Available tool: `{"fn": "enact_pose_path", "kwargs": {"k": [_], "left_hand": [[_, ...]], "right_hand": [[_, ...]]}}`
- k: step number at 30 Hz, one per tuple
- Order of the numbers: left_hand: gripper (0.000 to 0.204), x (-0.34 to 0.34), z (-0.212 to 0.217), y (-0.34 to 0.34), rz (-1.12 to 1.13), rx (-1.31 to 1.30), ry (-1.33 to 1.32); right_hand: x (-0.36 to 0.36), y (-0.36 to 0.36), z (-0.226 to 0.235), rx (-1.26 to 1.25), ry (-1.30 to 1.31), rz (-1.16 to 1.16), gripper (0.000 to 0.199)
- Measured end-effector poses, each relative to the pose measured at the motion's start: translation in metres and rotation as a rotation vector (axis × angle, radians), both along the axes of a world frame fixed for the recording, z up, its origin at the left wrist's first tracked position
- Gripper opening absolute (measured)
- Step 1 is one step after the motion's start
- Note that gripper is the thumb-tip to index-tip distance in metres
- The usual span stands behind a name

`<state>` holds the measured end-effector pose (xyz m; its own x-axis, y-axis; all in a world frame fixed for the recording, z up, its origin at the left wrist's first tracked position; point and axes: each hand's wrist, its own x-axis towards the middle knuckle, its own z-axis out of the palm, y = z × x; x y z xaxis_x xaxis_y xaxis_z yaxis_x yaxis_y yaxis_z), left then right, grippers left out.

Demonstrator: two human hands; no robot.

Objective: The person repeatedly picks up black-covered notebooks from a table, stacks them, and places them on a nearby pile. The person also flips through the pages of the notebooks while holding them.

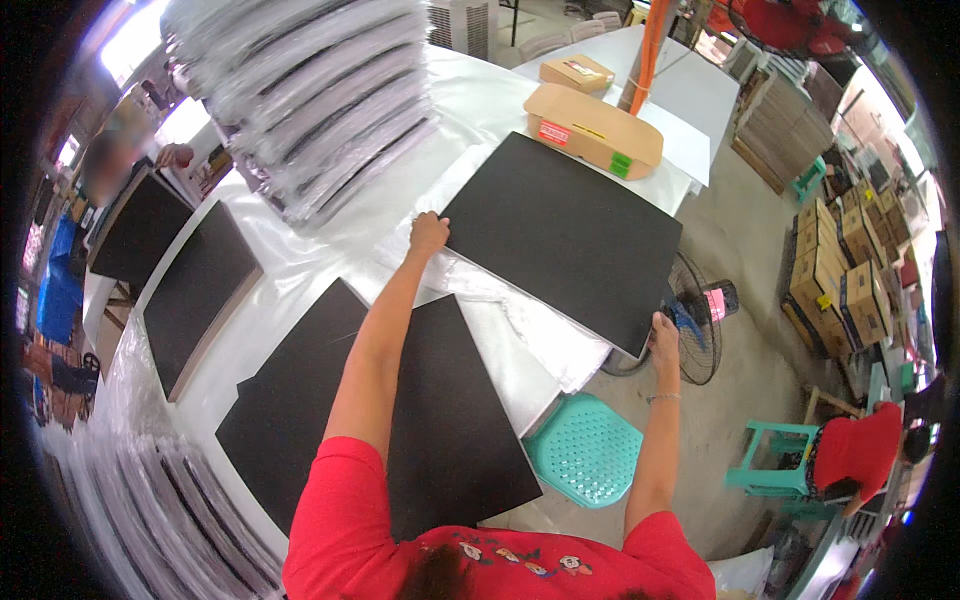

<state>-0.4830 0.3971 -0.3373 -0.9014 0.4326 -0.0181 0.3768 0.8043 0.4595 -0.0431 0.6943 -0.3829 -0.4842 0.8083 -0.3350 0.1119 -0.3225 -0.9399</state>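
A flat black rectangular panel (565, 235) with a pale edge lies across my front, over the far right part of the white-covered table. My left hand (429, 234) grips its left edge, fingers closed. At its near right corner my right hand (663, 338) is closed on the edge, with the fingers partly hidden beneath. White wrapping (535, 335) sticks out from below the panel's near side. More black panels (450, 420) lie overlapping on the table under and beside my left forearm.
Plastic-wrapped panels rise in a tall stack (320, 100) at the far left; another wrapped stack (170, 510) stands near left. An open cardboard box (595, 130) sits behind the panel. A teal stool (585, 450) and a floor fan (700, 320) stand right of the table. Another person (855, 450) is at right.
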Motion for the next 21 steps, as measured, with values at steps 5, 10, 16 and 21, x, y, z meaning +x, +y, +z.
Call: {"fn": "enact_pose_path", "kwargs": {"k": [5, 10, 16, 21], "left_hand": [[0.048, -0.022, -0.015, -0.002, 0.012, 0.071, 0.038], [0.056, -0.033, -0.015, 0.007, 0.078, 0.180, -0.278], [0.053, -0.043, 0.058, 0.017, -0.031, 0.214, -0.109], [0.055, 0.009, 0.127, -0.055, 0.024, 0.482, -0.175]], "right_hand": [[-0.021, 0.018, 0.043, 0.039, 0.010, 0.104, 0.052], [-0.053, 0.006, 0.130, -0.054, 0.187, 0.084, 0.059], [-0.049, 0.012, 0.121, 0.173, 0.200, 0.126, 0.054], [-0.018, -0.054, 0.180, 0.173, 0.251, 0.016, 0.058]]}}
